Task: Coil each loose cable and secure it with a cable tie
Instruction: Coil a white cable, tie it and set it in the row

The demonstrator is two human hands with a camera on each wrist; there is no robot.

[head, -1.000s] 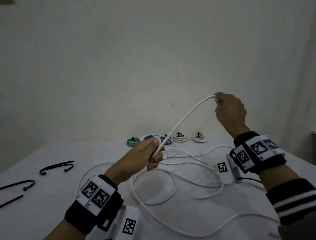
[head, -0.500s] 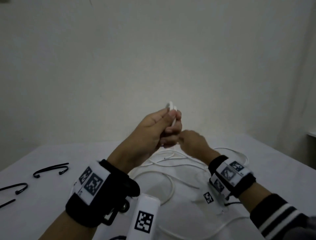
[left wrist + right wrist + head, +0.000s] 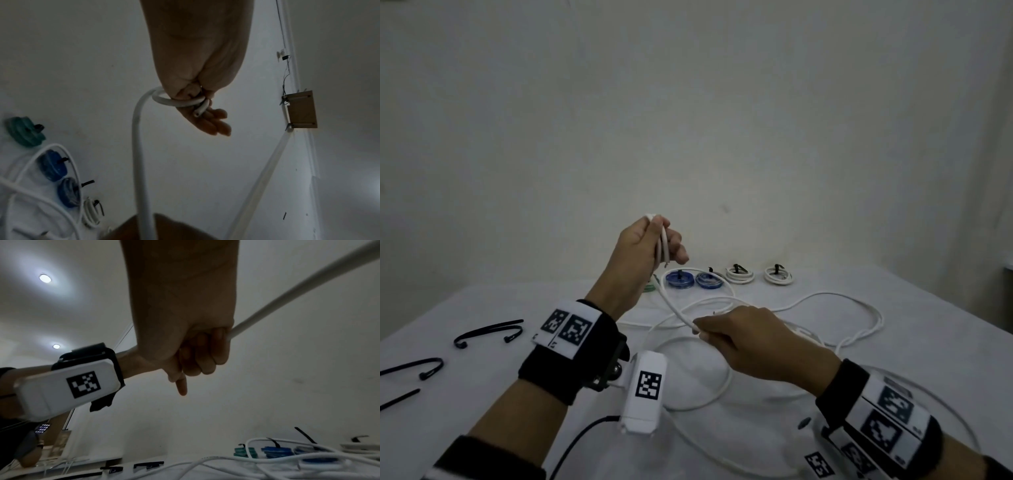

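Note:
A long white cable (image 3: 835, 301) lies in loose loops on the white table (image 3: 482, 394). My left hand (image 3: 650, 246) is raised above the table and pinches a short folded loop of that cable (image 3: 180, 102) between thumb and fingers, with the cut end sticking out. From there the cable runs down to my right hand (image 3: 739, 337), which grips it (image 3: 267, 305) lower and nearer to me. Loose black cable ties (image 3: 489, 334) lie at the table's left.
Tied coils stand in a row at the table's back: a green one (image 3: 24, 131), two blue ones (image 3: 679, 279), two white ones (image 3: 739, 274). More black ties (image 3: 417, 368) lie by the left edge. The wall is close behind.
A second ago my right hand held the cable high at the right. It came to my left hand, passed a loop over, and has now dropped back lower along the cable.

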